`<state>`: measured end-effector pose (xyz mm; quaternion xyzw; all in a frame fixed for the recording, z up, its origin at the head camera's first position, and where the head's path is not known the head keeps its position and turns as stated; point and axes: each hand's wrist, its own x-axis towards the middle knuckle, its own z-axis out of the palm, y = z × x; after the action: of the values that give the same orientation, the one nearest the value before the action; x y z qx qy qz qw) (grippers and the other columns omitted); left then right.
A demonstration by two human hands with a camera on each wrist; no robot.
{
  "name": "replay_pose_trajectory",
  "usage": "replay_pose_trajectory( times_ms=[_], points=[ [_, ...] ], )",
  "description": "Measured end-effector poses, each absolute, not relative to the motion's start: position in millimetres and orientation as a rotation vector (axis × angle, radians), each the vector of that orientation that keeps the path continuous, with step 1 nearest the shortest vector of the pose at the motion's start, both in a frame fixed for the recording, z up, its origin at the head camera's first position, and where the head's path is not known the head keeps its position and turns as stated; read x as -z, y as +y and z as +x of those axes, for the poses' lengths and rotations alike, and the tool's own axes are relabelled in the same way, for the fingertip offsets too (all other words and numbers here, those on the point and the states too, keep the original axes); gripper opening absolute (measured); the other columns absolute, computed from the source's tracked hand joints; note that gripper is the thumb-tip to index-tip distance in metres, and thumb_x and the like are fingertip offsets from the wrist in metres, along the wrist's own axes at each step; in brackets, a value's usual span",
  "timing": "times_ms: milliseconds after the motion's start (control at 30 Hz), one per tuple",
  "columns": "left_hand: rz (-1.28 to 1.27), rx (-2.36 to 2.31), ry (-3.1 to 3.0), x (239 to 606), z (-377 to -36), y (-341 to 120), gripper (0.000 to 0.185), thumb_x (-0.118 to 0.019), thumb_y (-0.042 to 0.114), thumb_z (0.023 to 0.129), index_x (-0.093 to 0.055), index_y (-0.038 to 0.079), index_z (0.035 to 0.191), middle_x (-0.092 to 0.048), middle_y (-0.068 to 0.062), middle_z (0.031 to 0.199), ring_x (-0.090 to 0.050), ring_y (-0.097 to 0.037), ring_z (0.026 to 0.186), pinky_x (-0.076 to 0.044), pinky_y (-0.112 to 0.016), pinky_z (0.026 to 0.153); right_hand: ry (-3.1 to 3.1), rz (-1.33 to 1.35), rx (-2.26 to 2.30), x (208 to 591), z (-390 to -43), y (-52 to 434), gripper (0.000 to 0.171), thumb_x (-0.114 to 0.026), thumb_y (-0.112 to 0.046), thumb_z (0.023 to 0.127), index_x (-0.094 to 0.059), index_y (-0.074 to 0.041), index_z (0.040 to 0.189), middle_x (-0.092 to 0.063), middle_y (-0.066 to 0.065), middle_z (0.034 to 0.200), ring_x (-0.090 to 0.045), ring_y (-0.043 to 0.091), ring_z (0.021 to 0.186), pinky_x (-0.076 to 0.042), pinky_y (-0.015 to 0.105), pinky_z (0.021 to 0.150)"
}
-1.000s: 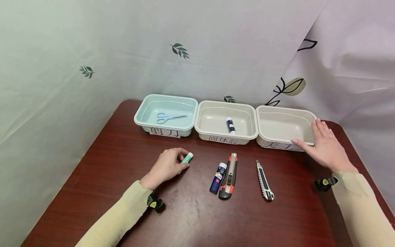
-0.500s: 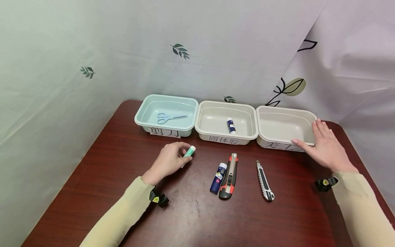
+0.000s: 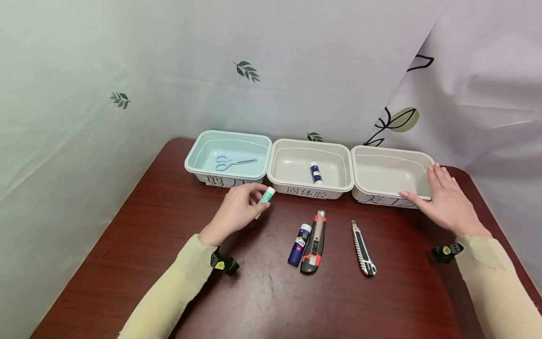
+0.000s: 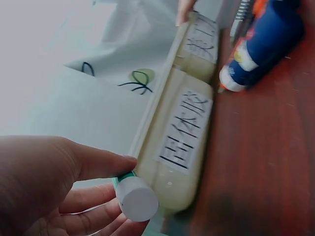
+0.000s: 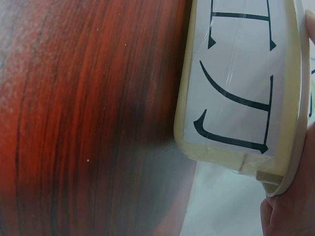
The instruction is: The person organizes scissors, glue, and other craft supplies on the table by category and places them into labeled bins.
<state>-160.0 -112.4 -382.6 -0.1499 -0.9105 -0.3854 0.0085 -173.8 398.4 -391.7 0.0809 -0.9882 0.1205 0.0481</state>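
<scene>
Red-brown table [image 3: 271,301] carrying three bins in a row: one pale blue bin [image 3: 241,145], one beige middle bin [image 3: 292,165], one beige right bin [image 3: 385,170]. I count three glue sticks: one green glue stick [image 3: 266,195], one blue glue stick [image 3: 316,173] inside the middle bin, a second blue stick [image 3: 299,245] on the table. Cutters, two: red-and-black cutter [image 3: 314,247] just beside that second stick, white-and-black cutter [image 3: 362,247] farther right. Scissors [image 3: 230,163], one light-blue pair, in the pale blue bin.

Green glue stick: green barrel, round white cap, tilted, cap end toward the bins. On my feed it sits in the left hand [image 3: 237,207], pinched between thumb and fingers, just in front of where the pale blue and middle bins meet. Hands well apart. Right hand [image 3: 450,205]: fingers extended, thumb spread, resting on the right bin's rim.
</scene>
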Motion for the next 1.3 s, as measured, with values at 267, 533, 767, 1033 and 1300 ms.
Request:
replay_pose_trajectory(
  times_ms=[267, 533, 767, 1033, 1300],
  points=[
    [-0.447, 1.285, -2.786, 367, -168, -108, 0.036, -0.077, 0.015, 0.092, -0.070, 0.008, 0.127, -0.069, -0.002, 0.097, -0.066, -0.014, 0.078, -0.055, -0.032, 0.069, -3.003, 0.257, -0.378, 392, -175, 399, 0.104, -0.058, -0.057, 0.097, -0.010, 0.015, 0.155, 0.003, 0.031, 0.163, 0.007, 0.039, 0.152, 0.007, 0.044, 0.121],
    [-0.430, 1.328, -2.744, 355, -181, -102, 0.037, -0.075, 0.016, 0.094, -0.068, 0.010, 0.130, -0.069, -0.004, 0.100, -0.068, -0.017, 0.082, -0.056, -0.033, 0.069, -3.003, 0.256, -0.376, 393, -175, 400, 0.104, -0.058, -0.057, 0.097, -0.011, 0.015, 0.155, 0.002, 0.031, 0.163, 0.007, 0.039, 0.152, 0.006, 0.046, 0.121],
    [-0.409, 1.362, -2.716, 351, -195, -97, 0.038, -0.074, 0.019, 0.095, -0.067, 0.010, 0.131, -0.069, -0.005, 0.103, -0.069, -0.018, 0.084, -0.056, -0.035, 0.071, -3.006, 0.260, -0.372, 392, -174, 399, 0.104, -0.058, -0.057, 0.097, -0.011, 0.016, 0.155, 0.000, 0.033, 0.162, 0.006, 0.040, 0.152, 0.005, 0.047, 0.121],
    [-0.384, 1.421, -2.701, 345, -208, -88, 0.040, -0.073, 0.019, 0.095, -0.065, 0.009, 0.134, -0.069, -0.006, 0.106, -0.067, -0.022, 0.087, -0.055, -0.035, 0.073, -3.007, 0.258, -0.373, 391, -173, 398, 0.103, -0.057, -0.057, 0.097, -0.012, 0.016, 0.154, 0.000, 0.034, 0.162, 0.005, 0.041, 0.152, 0.004, 0.049, 0.121],
    [-0.376, 1.480, -2.684, 341, -222, -78, 0.040, -0.072, 0.019, 0.096, -0.065, 0.010, 0.134, -0.069, -0.006, 0.107, -0.066, -0.021, 0.086, -0.054, -0.034, 0.070, -3.015, 0.258, -0.364, 391, -174, 398, 0.104, -0.057, -0.057, 0.097, -0.011, 0.016, 0.154, 0.001, 0.032, 0.163, 0.006, 0.041, 0.152, 0.004, 0.048, 0.121]
  ],
)
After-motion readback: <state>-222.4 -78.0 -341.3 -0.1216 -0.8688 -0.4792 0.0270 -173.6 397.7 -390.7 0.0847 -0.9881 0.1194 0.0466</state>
